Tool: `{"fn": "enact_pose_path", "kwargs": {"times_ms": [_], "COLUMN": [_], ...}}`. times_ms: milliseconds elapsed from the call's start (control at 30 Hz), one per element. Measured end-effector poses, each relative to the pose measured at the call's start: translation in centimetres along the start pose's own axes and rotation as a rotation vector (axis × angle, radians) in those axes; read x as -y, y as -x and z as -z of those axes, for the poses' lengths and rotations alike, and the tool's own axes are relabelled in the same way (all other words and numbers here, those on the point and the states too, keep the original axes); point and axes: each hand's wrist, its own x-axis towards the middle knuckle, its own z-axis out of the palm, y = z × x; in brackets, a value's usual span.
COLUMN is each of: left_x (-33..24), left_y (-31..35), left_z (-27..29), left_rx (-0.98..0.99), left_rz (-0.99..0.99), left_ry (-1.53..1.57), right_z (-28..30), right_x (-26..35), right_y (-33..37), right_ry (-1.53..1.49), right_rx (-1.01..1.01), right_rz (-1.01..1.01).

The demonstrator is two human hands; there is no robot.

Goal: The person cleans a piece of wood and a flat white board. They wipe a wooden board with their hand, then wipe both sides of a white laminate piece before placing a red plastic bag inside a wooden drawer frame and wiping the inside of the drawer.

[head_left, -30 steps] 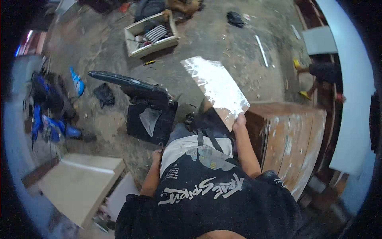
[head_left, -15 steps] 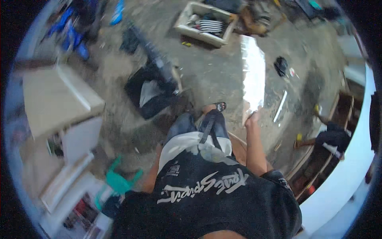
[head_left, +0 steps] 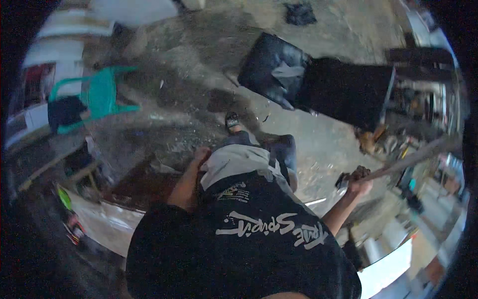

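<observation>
Grey, stained concrete floor (head_left: pixel 194 60) spread across the middle and top of the frame, with blurred clutter (head_left: pixel 418 109) along its right edge. At lower right, the right hand (head_left: pixel 359 187) was closed around the near end of a long thin board (head_left: pixel 411 158), which looked narrow and slanted up toward the right edge. Left of centre, the left hand (head_left: pixel 201 155) hung beside the pale cloth (head_left: pixel 234 162) at the waist, its fingers blurred; whether they were curled around anything could not be told.

Upper right of centre lay a black padded piece (head_left: pixel 271 57) with a grey patch (head_left: pixel 288 73), adjoining a flat dark panel (head_left: pixel 343 89). Near the top edge was a crumpled black bundle (head_left: pixel 299 14). A green plastic chair (head_left: pixel 103 92) occupied the left, well apart from both hands. Just above the centre showed a sandalled foot (head_left: pixel 232 121), and at lower right a bright white sheet (head_left: pixel 388 271).
</observation>
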Motion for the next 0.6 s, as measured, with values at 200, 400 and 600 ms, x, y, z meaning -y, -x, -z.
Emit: {"fn": "enact_pose_path", "kwargs": {"times_ms": [200,400,600], "left_x": [-0.6,-4.5,-9.7], "left_y": [3.0,3.9,6.5], "left_z": [-6.0,-4.3,-8.3], "left_rx": [-0.140,-0.428,-0.622], "left_rz": [0.084,0.135,0.302], "left_ry": [0.271,0.547,0.778], "right_z": [-12.1,-25.2,-33.2], "right_x": [2.2,-15.9,-37.4], "right_y": [-9.5,-17.8,-19.0], "right_ry": [0.272,1.124,1.078], "right_rx": [0.508,0.558,0.515], "right_rz": [-0.205,-0.164,-0.742]}}
